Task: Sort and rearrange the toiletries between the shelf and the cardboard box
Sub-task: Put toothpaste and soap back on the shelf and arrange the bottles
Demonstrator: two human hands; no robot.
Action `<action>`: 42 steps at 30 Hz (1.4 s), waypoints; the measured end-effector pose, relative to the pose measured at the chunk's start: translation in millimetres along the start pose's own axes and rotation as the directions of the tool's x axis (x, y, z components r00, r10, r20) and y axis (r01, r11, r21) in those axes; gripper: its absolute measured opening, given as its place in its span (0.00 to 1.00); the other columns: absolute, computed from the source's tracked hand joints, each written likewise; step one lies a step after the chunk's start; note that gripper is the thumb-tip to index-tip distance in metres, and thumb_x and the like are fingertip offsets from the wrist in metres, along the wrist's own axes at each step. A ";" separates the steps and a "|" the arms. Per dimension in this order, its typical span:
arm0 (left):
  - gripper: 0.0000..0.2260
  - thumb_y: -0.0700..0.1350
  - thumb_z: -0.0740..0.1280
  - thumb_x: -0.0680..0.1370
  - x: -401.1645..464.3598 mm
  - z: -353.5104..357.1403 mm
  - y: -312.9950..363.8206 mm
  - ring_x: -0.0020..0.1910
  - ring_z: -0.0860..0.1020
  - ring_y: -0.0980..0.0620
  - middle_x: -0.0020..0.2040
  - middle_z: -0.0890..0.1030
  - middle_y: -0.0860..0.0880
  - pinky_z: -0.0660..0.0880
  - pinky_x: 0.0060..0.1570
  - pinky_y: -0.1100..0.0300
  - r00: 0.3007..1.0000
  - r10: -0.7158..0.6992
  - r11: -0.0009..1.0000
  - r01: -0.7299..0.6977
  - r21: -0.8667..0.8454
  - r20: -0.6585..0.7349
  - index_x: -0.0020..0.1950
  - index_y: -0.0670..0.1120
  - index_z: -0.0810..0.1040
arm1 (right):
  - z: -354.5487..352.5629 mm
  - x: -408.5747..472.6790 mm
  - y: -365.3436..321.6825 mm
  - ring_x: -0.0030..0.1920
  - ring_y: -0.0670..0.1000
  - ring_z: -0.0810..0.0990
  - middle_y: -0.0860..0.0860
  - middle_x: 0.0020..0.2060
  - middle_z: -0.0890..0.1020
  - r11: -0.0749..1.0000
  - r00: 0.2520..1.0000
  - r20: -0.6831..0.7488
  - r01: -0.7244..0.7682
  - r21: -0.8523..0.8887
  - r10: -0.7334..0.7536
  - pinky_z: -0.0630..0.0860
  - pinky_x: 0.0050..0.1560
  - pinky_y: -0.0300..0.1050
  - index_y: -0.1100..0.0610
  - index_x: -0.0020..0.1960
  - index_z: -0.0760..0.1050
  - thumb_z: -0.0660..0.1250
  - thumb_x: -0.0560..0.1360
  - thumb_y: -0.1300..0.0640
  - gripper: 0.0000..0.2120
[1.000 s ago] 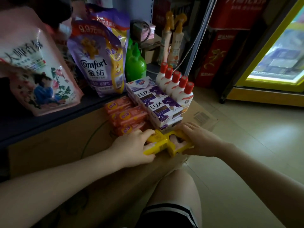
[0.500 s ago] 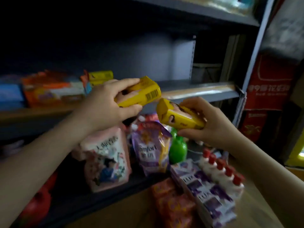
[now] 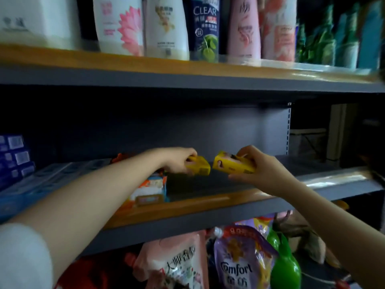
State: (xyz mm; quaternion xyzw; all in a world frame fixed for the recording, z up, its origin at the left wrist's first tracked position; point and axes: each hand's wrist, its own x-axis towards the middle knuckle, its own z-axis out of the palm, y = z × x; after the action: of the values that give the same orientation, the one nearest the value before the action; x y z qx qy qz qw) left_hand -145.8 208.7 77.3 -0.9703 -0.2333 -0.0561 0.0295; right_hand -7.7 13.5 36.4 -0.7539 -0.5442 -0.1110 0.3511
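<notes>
My left hand (image 3: 179, 161) grips a small yellow box (image 3: 200, 168) and holds it over the middle shelf (image 3: 208, 200). Just to its right, my right hand (image 3: 260, 165) grips a second yellow box (image 3: 233, 163), tilted, with a face printed on its end. The two boxes nearly touch above a bare stretch of that shelf. Orange and white soap packs (image 3: 151, 188) lie on the shelf under my left wrist. The cardboard box is out of view.
Shampoo bottles (image 3: 205, 28) line the top shelf. Blue boxes (image 3: 14, 157) are stacked at the middle shelf's left. Below hang a pink refill pouch (image 3: 179, 265), a purple Comfort pouch (image 3: 239, 259) and a green bottle (image 3: 285, 265).
Both hands lifted the yellow boxes from the cardboard box up to the middle shelf and reached further in. The view tilted upward, bringing the top shelf in.
</notes>
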 end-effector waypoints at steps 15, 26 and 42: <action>0.17 0.60 0.60 0.76 -107.8 -24.4 -23.3 0.55 0.74 0.56 0.57 0.76 0.56 0.74 0.54 0.53 0.958 0.017 0.995 0.013 0.102 -0.285 0.62 0.57 0.74 | 66.4 88.0 -39.4 0.52 0.52 0.75 0.52 0.56 0.76 0.979 0.933 0.314 0.199 -0.039 -0.177 0.72 0.49 0.44 0.51 0.65 0.65 0.76 0.65 0.46 0.34; 0.28 0.72 0.59 0.68 -128.7 0.8 -40.6 0.55 0.71 0.61 0.62 0.71 0.61 0.73 0.53 0.61 0.979 -0.022 0.994 0.043 0.098 -0.205 0.65 0.61 0.69 | 78.7 85.5 -58.7 0.70 0.55 0.60 0.51 0.71 0.60 0.705 0.851 0.368 0.520 -0.483 -0.375 0.65 0.67 0.51 0.46 0.72 0.57 0.69 0.70 0.42 0.35; 0.25 0.68 0.59 0.71 -128.0 9.4 -42.8 0.58 0.71 0.58 0.63 0.72 0.58 0.73 0.55 0.56 0.957 0.021 0.990 0.020 0.138 -0.289 0.65 0.59 0.70 | 118.1 125.8 -78.1 0.65 0.57 0.69 0.54 0.65 0.69 0.659 0.921 0.317 0.385 -0.646 -0.227 0.74 0.51 0.54 0.57 0.70 0.58 0.69 0.71 0.44 0.35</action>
State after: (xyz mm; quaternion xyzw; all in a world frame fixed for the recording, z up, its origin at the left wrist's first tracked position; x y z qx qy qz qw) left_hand -277.7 190.0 53.6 -0.9472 -0.2295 -0.1813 0.1313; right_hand -55.1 196.3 51.4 -0.7339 -0.6148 -0.2858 -0.0418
